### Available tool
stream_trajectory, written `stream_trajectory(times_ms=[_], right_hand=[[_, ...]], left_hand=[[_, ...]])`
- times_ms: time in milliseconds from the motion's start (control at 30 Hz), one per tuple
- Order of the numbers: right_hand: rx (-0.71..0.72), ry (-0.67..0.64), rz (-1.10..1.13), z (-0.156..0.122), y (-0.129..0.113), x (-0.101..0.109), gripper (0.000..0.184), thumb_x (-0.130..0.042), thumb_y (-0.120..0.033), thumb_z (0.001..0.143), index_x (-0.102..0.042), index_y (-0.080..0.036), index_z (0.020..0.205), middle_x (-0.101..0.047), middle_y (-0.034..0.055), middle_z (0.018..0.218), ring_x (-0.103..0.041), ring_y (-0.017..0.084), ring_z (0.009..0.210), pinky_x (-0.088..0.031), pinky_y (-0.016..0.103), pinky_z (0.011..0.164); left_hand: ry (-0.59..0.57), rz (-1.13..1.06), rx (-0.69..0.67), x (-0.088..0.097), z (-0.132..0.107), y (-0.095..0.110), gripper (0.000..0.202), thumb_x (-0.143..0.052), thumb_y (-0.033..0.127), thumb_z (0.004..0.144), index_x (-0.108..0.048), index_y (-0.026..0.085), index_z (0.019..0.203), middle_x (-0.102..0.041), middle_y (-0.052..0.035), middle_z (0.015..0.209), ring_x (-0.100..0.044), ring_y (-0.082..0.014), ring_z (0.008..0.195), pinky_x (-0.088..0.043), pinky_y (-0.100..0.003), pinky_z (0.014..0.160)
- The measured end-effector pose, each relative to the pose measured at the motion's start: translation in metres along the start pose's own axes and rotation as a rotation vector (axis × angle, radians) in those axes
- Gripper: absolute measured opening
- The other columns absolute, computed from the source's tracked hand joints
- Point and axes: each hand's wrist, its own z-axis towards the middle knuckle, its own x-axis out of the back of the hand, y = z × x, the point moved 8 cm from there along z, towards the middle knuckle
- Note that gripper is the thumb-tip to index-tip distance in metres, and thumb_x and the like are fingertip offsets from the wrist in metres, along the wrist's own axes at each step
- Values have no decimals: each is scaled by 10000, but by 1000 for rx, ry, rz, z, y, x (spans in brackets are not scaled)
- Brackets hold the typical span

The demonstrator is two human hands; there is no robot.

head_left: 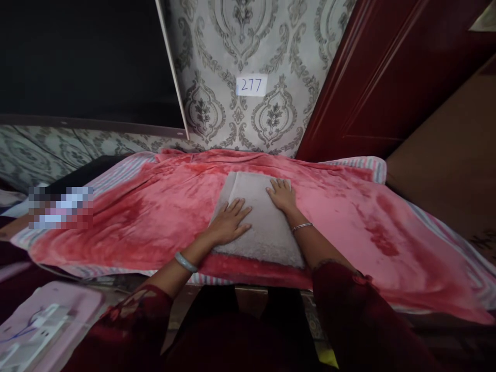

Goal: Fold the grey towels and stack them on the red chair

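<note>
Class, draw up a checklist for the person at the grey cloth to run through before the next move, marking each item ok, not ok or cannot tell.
1. Left hand flat on the grey cloth, fingers spread: ok.
2. Right hand on the cloth, near its far right corner: ok.
3. Cloth lying wholly over the pink blanket, near edge included: ok.
4. Blanket smooth all over: not ok; it is creased along the far side.
5. Striped sheet fully covered by the blanket: not ok; it shows at several edges.
6. Number of layers in the cloth: cannot tell.
</note>
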Motion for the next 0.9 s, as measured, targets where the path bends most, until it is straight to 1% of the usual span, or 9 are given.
stream_trajectory(times_ms=[167,267,367,467,533,633,733,833,900], right_hand=[[-16,-62,18,-17,10,3,591,-298,-459,1055,-339,-249,1606,-218,83,1701,-166,315,1560,-233,542,1216],[-38,-37,126,-46,29,5,638,-390,-391,1017,-324,-153,1606,-221,135,1693,-189,290,1560,-251,486,1226],[-50,68,334,-86,49,9,675,-423,-315,963,-321,-90,1591,-356,157,1635,-343,241,1504,-329,415,1201],[-92,122,563,-124,63,6,663,-394,-312,947,-343,-116,1579,-540,140,1510,-544,233,1354,-442,406,1118],[-123,123,666,-141,66,-1,665,-402,-331,939,-362,-122,1569,-598,143,1448,-602,242,1284,-486,411,1070],[-129,176,763,-153,66,-8,663,-465,-354,905,-429,-144,1533,-652,139,1380,-641,260,1219,-506,434,1042],[-100,292,803,-155,65,-9,629,-536,-387,858,-543,-154,1442,-663,148,1357,-638,291,1212,-484,479,1065],[-55,387,763,-158,61,-8,593,-570,-429,841,-604,-164,1371,-632,159,1395,-585,313,1282,-428,519,1120],[-29,412,736,-161,58,-7,585,-557,-444,855,-611,-158,1362,-629,169,1393,-566,319,1300,-407,533,1134]], left_hand=[[-34,7,-5,3,4,2,627,-439,515,1011,-375,261,1581,-194,-112,1701,-135,-297,1580,-128,-543,1261],[-47,-5,0,2,3,1,624,-434,513,1011,-381,257,1578,-189,-109,1703,-125,-294,1582,-118,-540,1261],[-46,-9,-1,-1,4,-2,623,-424,514,1012,-375,264,1581,-178,-99,1707,-111,-286,1585,-106,-532,1262],[-29,-7,-9,0,5,-2,617,-434,496,1010,-384,259,1577,-189,-99,1705,-114,-295,1583,-108,-536,1261],[-43,-3,-6,3,5,-1,615,-452,480,1004,-400,246,1570,-207,-110,1699,-128,-311,1580,-122,-551,1256],[-87,-5,-7,7,-1,4,612,-437,500,1007,-416,239,1560,-250,-131,1684,-192,-330,1564,-159,-587,1240],[-65,21,-60,10,-13,15,621,-380,541,1023,-386,257,1575,-265,-126,1681,-212,-324,1560,-164,-599,1237],[-21,79,-92,2,-25,20,632,-383,559,1021,-358,284,1589,-246,-109,1690,-189,-332,1565,-170,-601,1238],[1,97,-81,-5,-30,19,637,-386,564,1019,-346,294,1594,-239,-104,1693,-188,-339,1564,-191,-597,1234]])
